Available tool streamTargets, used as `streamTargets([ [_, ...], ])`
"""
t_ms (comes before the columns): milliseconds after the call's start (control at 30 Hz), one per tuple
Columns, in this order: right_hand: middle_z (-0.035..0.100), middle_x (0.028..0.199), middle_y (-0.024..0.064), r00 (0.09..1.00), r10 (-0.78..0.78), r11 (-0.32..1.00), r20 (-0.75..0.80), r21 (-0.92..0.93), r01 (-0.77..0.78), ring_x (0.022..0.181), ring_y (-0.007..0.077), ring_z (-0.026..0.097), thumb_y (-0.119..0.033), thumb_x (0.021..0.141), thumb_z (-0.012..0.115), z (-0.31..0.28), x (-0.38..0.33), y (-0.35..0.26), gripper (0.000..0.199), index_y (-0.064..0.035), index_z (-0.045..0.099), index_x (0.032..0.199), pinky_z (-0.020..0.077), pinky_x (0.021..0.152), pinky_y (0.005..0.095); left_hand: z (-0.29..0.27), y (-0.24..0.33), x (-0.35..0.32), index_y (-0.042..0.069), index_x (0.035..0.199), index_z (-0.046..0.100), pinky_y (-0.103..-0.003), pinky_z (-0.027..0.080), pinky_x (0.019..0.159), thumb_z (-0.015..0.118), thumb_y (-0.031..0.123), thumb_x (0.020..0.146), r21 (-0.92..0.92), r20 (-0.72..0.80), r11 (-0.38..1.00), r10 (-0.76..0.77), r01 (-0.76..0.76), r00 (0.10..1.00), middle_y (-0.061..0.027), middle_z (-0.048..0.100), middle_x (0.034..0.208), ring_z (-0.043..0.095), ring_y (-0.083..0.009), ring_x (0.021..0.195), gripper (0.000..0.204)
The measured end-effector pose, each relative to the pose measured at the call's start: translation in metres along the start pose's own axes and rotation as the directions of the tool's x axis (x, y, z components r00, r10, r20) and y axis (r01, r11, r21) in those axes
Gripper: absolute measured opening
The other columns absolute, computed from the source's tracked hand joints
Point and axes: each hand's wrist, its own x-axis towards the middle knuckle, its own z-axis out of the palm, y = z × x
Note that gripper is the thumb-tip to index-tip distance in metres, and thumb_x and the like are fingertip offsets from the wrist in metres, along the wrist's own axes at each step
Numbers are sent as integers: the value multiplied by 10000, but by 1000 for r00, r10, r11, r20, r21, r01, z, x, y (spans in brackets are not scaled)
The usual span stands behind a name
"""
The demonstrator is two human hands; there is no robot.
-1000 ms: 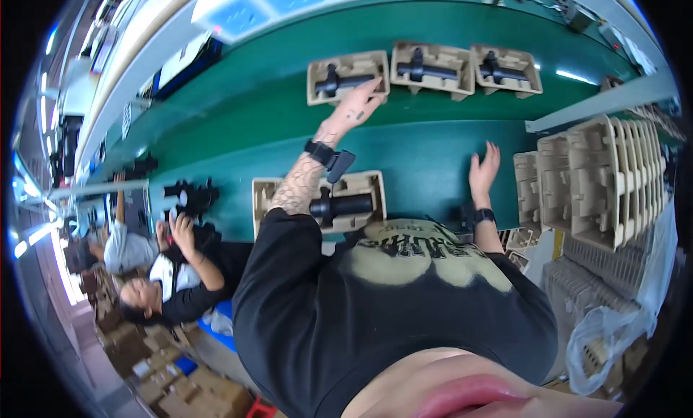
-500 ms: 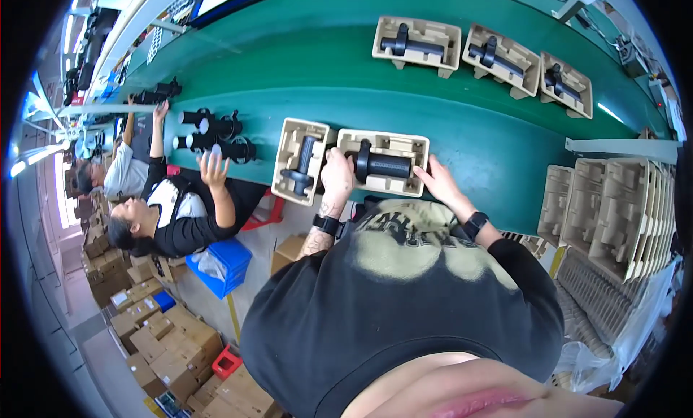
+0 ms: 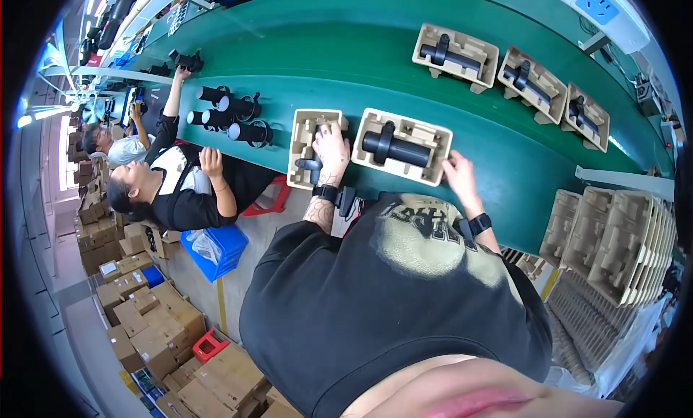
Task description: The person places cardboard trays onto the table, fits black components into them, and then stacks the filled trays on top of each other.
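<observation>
Two beige pulp trays lie side by side on the green conveyor belt (image 3: 289, 71) in front of me. My left hand (image 3: 332, 152) lies on the left tray (image 3: 303, 133), its fingers over a black device (image 3: 308, 165) that sits in it. The right tray (image 3: 422, 140) holds a black cylindrical device (image 3: 395, 148) lying across its moulded hollow. My right hand (image 3: 459, 177) grips this tray's near right corner. Each wrist wears a dark band.
Three more trays with black devices (image 3: 455, 55) lie farther along the belt at the upper right. Stacks of empty pulp trays (image 3: 621, 245) stand at my right. Two seated co-workers (image 3: 173, 194) handle black cylinders (image 3: 231, 115) at the left. Cardboard boxes (image 3: 144, 324) and a blue bin (image 3: 216, 248) sit on the floor.
My left hand drew back from the far trays to the near left tray and its black device. My right hand dropped from an open raised pose onto the near right tray's corner.
</observation>
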Motion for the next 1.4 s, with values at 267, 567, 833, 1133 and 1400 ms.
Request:
streamTargets([
  [267, 631, 675, 127, 909, -95, 928, -407, -367, -68, 622, 292, 636, -262, 785, 645, -72, -6, 5, 285, -75, 676, 998, 491, 586, 396, -31, 5, -9, 77, 950, 637, -429, 441, 840, 650, 161, 730, -654, 343, 664, 687, -363, 641, -120, 583, 1063, 518, -314, 1028, 237],
  [567, 626, 726, 135, 798, -79, 973, -598, -221, -69, 649, 275, 617, -251, 794, 653, -49, 13, 14, 307, -55, 676, 1030, 493, 623, 381, -25, 71, 7, 60, 603, 659, -410, 497, 668, 497, 516, 866, -616, 637, 786, 456, 55, 622, -135, 626, 617, 641, -319, 713, 551],
  [833, 638, 857, 177, 911, -225, 973, -347, -137, 188, 789, 329, 630, -233, 862, 605, -69, 30, 10, 292, -28, 657, 1064, 503, 715, 372, 7, 91, 24, 20, 717, 650, -457, 497, 687, 495, 520, 857, -421, 516, 903, 320, -90, 794, -172, 645, 700, 638, -369, 708, 542],
  [1133, 664, 935, 113, 733, -124, 961, -669, 103, 256, 823, 197, 654, -372, 915, 560, -171, 101, 54, 423, -28, 607, 1156, 514, 698, 294, -19, 44, 161, -7, 937, 574, -503, 464, 781, 596, 327, 809, -429, 301, 901, 215, -69, 929, -252, 630, 882, 605, -417, 858, 358],
  [1400, 668, 898, 125, 698, 510, 579, -503, 801, 154, 808, 223, 677, -371, 919, 553, -250, 166, 67, 393, -3, 562, 1058, 548, 633, 317, 11, 11, 325, -7, 982, 563, -491, 484, 755, 587, 350, 829, -246, 221, 959, 194, -137, 956, -255, 634, 887, 609, -430, 864, 389],
])
